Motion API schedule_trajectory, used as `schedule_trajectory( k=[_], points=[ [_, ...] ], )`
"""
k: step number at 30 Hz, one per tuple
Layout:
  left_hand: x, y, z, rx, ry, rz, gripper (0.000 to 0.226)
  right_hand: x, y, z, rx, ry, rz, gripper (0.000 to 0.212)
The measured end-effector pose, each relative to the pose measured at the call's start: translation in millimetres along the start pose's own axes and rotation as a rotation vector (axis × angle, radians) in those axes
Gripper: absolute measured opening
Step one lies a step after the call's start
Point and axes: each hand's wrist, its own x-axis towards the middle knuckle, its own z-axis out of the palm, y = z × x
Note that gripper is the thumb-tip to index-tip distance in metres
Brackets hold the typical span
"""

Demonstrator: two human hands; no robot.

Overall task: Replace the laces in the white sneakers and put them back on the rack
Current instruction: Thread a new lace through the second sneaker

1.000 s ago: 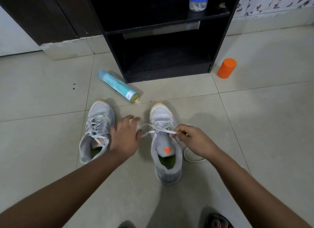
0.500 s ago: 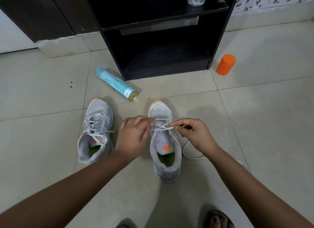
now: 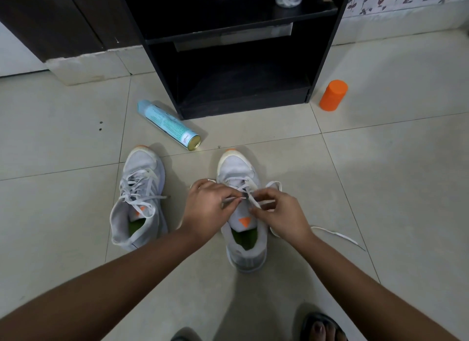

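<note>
bare forearms, no sleeves; dark sandal (image 3: 321,325) on foot, painted toenails

white sneakers (image 3: 238,213), orange toes | orange cap (image 3: 333,95) | black rack (image 3: 327,48) | light-blue can (image 3: 168,125)

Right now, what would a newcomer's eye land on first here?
Two bare hands, left hand and right hand, pinch a white lace over the right-side white sneaker on the tiled floor. A bright orange plastic cylinder stands right of the black rack; a pale blue spray can lies at its left.
</note>
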Motion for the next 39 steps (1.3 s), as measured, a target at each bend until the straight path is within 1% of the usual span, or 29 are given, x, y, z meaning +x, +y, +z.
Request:
schedule_trajectory(
  k=[2,4,7,16,18,20,22,24,25,26,27,29,30,31,32,33,34,35,36,37,38,39],
  points=[
    [-0.3,1.1,4.8,0.007,0.009,-0.030,0.023,-4.0,4.0,3.6,0.121,0.017,0.026,0.018],
    [-0.7,3.4,9.4,0.039,0.053,-0.073,0.027,-5.0,5.3,3.7,0.190,0.022,0.035,0.020],
    [-3.7,10.3,18.8,0.078,0.123,-0.141,0.026,-4.8,6.8,4.0,0.311,-0.012,0.091,0.021],
    [-2.6,19.0,34.5,-0.032,0.186,-0.311,0.026,-4.3,5.2,4.4,0.475,-0.056,0.155,0.017],
    [-1.5,19.4,36.2,-0.015,0.188,-0.302,0.024,-3.4,0.5,4.7,0.601,-0.057,0.255,0.019],
    [-0.9,21.5,36.6,0.016,0.185,-0.278,0.019,-1.2,-2.1,5.8,0.695,-0.049,0.330,0.014],
    [-0.9,22.4,35.1,0.025,0.185,-0.253,0.015,2.6,-2.5,8.1,0.674,-0.043,0.338,0.010],
    [-5.8,17.6,34.6,0.065,0.169,-0.215,0.018,6.3,-3.3,12.0,0.627,-0.021,0.327,0.014],
    [-8.8,14.1,35.0,0.091,0.164,-0.203,0.022,8.3,-3.6,13.0,0.640,0.019,0.321,0.016],
    [-11.6,10.2,35.0,0.093,0.171,-0.209,0.027,10.3,-2.5,13.2,0.705,0.073,0.318,0.018],
    [-13.5,7.4,33.9,0.065,0.200,-0.233,0.029,11.7,-1.9,10.6,0.829,0.129,0.321,0.019],
    [-16.4,3.9,30.1,-0.029,0.272,-0.320,0.028,15.0,0.8,-1.4,1.167,0.197,0.325,0.022],
    [-17.3,2.8,28.2,-0.067,0.296,-0.355,0.026,17.8,4.0,-10.9,1.293,0.216,0.319,0.024],
    [-18.1,1.2,27.1,-0.106,0.305,-0.380,0.023,21.1,7.9,-22.2,1.351,0.244,0.310,0.027],
    [-19.3,0.3,26.2,-0.172,0.290,-0.415,0.017,24.9,11.6,-33.6,1.336,0.300,0.300,0.030],
    [-20.5,-1.4,25.3,-0.260,0.259,-0.468,0.015,28.5,14.6,-43.5,1.255,0.373,0.293,0.031],
    [-21.0,-2.1,25.3,-0.346,0.214,-0.531,0.018,30.7,19.2,-52.8,1.125,0.453,0.290,0.031],
    [-21.4,-2.9,25.2,-0.401,0.180,-0.576,0.022,31.5,26.1,-61.1,0.935,0.520,0.285,0.028],
    [-21.6,-3.7,24.8,-0.422,0.163,-0.592,0.023,32.1,32.1,-67.4,0.669,0.544,0.276,0.024],
    [-21.0,-3.6,24.0,-0.433,0.153,-0.593,0.023,32.2,36.6,-71.4,0.336,0.499,0.263,0.019],
    [-20.1,-2.9,22.8,-0.445,0.141,-0.594,0.022,30.3,38.8,-71.6,-0.013,0.374,0.239,0.014],
    [-18.9,-1.4,20.9,-0.463,0.131,-0.601,0.022,28.0,39.3,-68.1,-0.333,0.206,0.209,0.016]
  ],
)
